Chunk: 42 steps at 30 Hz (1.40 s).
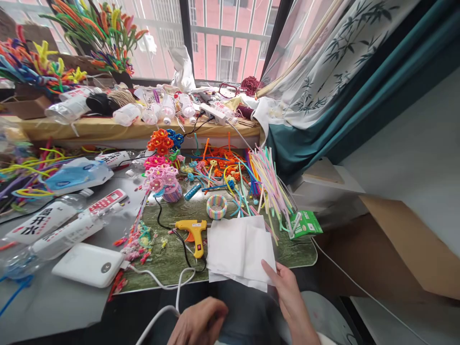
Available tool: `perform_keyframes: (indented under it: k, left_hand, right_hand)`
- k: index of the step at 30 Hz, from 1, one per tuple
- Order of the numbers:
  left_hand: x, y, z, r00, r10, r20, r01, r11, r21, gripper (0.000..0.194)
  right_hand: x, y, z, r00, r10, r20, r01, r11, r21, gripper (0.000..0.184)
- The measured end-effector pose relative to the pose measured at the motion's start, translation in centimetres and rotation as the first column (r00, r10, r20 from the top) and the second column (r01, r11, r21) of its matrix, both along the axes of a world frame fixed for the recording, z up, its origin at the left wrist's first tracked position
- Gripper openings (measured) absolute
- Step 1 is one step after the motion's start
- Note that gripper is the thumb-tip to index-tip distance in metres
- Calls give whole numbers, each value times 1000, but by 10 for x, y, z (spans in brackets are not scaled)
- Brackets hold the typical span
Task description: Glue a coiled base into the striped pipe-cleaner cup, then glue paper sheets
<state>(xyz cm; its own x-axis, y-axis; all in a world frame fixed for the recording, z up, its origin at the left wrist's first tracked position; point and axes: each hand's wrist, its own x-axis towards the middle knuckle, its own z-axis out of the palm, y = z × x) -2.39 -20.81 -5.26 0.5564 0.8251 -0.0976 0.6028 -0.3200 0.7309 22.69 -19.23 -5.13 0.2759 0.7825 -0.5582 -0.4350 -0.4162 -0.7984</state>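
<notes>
White tissues [237, 244], folded in a small stack, lie at the front edge of the green wood-patterned mat [294, 251] and hang slightly over it. My right hand [287, 292] pinches their lower right corner, thumb on top. Below the edge, over my lap, my left hand [199, 318] is curled closed; its fingertips are turned away, so any contents are hidden. A yellow glue gun [194, 235] rests left of the tissues. Behind them stands a pastel striped ring [216, 207] of pipe cleaners.
Pipe-cleaner flowers [161, 175] stand in a pot at the back. Loose pipe cleaners [269, 177] spread rightward beside a green packet [305, 224]. Plastic bottles [72, 235] and a white power bank [88, 265] lie left. A white cable [158, 282] crosses the front edge.
</notes>
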Motion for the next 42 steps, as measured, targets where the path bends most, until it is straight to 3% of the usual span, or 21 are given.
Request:
perform_keyframes:
  k: [2,4,7,10,15,19,21,23,25,28,31,32,35,38,42]
  left_hand:
    - [26,13,11,993,112,26,-115,958,263,36]
    - [48,24,18,991,116,-60,-67,846,529,53]
    - [71,39,21,972,175,-155,-15,709,705,59]
    - [82,53,18,973,213,-90,-69,640,765,50]
    - [75,75,24,963,238,129,-258,662,703,53]
    - [67,81,42,863,256,436,-476,701,531,39]
    - [66,79,52,728,347,591,-591,754,287,33]
    - [66,78,61,526,533,663,-661,747,-77,34]
    - [66,78,68,374,696,613,-663,663,-348,36]
    - [68,80,75,255,841,477,-635,518,-573,35]
    - [72,80,81,119,941,316,-484,333,-809,50]
    - [74,80,82,89,958,273,-428,284,-858,54]
    - [77,76,81,63,971,229,-322,237,-917,57]
    - [79,69,74,72,968,240,-219,250,-943,59]
    - [81,57,65,48,971,235,-153,240,-959,62]
  right_hand:
    - [-2,4,2,1000,-17,0,17,1000,26,53]
    - [-4,7,7,999,-19,-30,21,998,64,53]
    - [-6,7,15,997,8,-75,2,991,131,51]
    - [-2,4,16,1000,7,-24,-2,984,176,45]
    - [3,-3,2,993,-20,115,1,986,167,46]
    - [-5,-1,-11,993,-37,115,11,977,214,46]
    - [-9,4,-15,994,-60,96,32,962,271,48]
    - [-12,9,-18,988,-92,125,50,951,305,51]
    - [-12,13,-19,968,-134,215,66,953,296,50]
    - [-9,13,-21,926,-160,342,79,968,237,46]
    - [-9,9,-20,940,-122,319,53,975,215,45]
    - [-10,7,-19,952,-107,287,41,974,224,45]
    - [-17,2,-15,979,-141,148,96,957,273,52]
    - [-28,-5,-9,982,-168,-84,186,939,290,70]
    - [-39,-10,-4,964,-16,-266,90,959,269,82]
